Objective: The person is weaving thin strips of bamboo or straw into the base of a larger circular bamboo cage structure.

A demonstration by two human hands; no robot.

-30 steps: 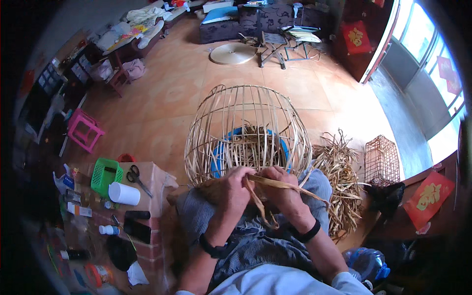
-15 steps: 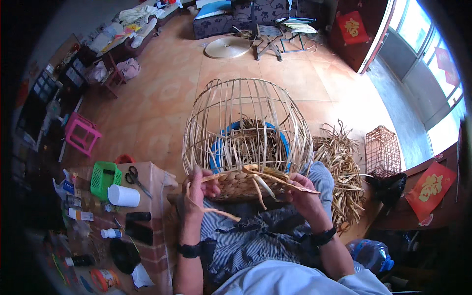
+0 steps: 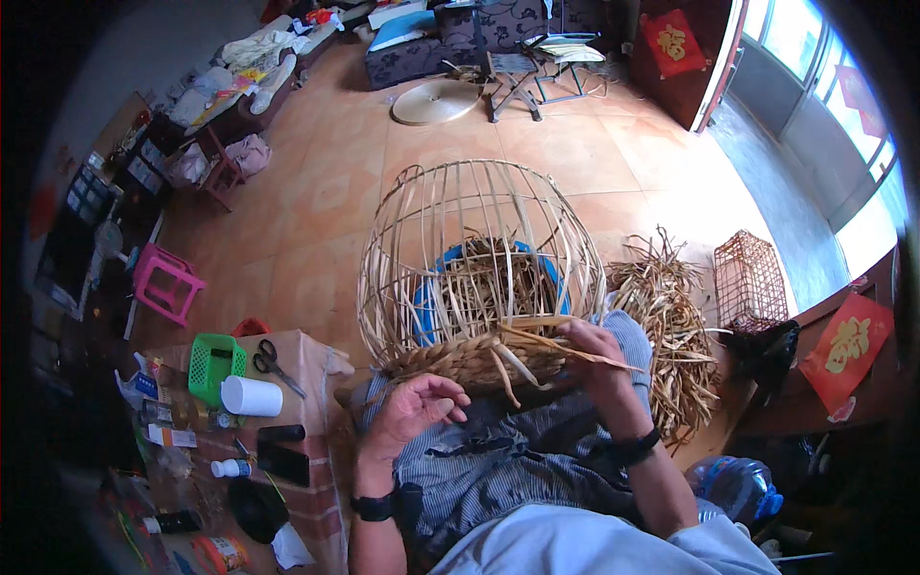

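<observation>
A half-woven basket leans on my lap: its braided wall (image 3: 446,360) is made of dried plant strips, and bare thin stakes (image 3: 479,206) rise from it into an open cage shape. My right hand (image 3: 596,362) is closed at the wall's right end on a dried plant strip (image 3: 537,335), whose tip sticks out to the right. Short loose strip ends (image 3: 516,367) hang over the wall's near edge beside it. Just below the wall's left part, my left hand (image 3: 420,410) has loosely curled fingers with gaps between them and nothing visible in them.
Beyond the stakes stands a blue-rimmed tub (image 3: 425,305) of dried strips. More strips (image 3: 676,359) lie heaped to the right, near a wire-like openwork basket (image 3: 747,278). The left table holds scissors (image 3: 278,366), a white cup (image 3: 251,395) and a green basket (image 3: 213,369).
My left hand has come away from the wall's left end toward me, letting go of a long strip. My right hand has moved up slightly, still gripping at the right end.
</observation>
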